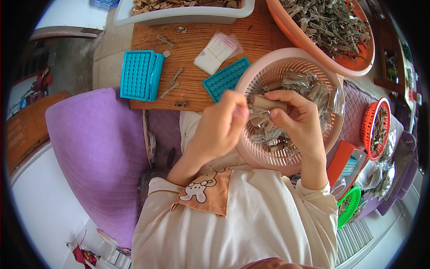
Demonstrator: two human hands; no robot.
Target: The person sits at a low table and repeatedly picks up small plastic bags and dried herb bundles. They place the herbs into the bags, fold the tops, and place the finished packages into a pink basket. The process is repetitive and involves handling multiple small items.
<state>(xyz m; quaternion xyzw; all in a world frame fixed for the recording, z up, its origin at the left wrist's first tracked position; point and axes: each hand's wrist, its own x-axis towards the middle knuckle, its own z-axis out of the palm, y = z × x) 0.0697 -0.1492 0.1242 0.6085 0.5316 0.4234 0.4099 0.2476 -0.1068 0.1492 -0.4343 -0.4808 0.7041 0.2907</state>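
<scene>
Right hand (299, 120): fingers closed around a short brown roll (268, 103), held level above the pink colander basket (264, 71). Left hand (222, 127): fingers pinched together at the roll's left end, touching it or its clear wrapper; the exact contact is hidden behind the knuckles.

Roll position: in the air, between both hands, over the near-left part of the basket.

Below the hands: the basket holds a loose heap of clear-wrapped rolls (299, 83), roughly half filling it. Judged as finished pieces, count not readable.

Further out on the wooden surface (197, 40): a stack of small clear bags (217, 52), still sizeable, so supplies remain. Two teal moulded trays (141, 74) lie beside it, and a few stray stick fragments.

Far edge: orange basin (358, 68) heaped with dried grey-green plant matter; white tub (179, 17) with brown pieces. Both well filled.

To the right: red basket (371, 123) with more brown rolls, green basket (350, 207) below.

Judgement: work is mid-run. A good batch is wrapped, one piece in hand, and much raw stock left.
</scene>
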